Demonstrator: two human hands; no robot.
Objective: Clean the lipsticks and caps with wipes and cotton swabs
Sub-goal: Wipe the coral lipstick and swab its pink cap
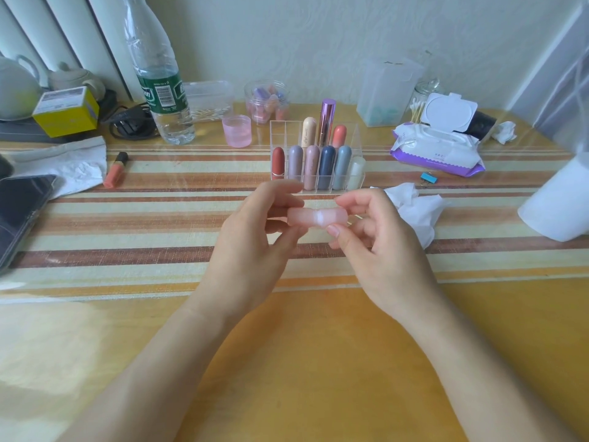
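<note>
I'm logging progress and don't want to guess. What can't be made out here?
Pink lipstick, head view: blur and the fingers of the left hand and right hand hide whether its cap is seated or parting.
Wipe pack, head view: label print too small to read.
Phone, head view: cut off by the left edge.
Cotton swabs, head view: partly hidden behind the pack's open lid.
</note>
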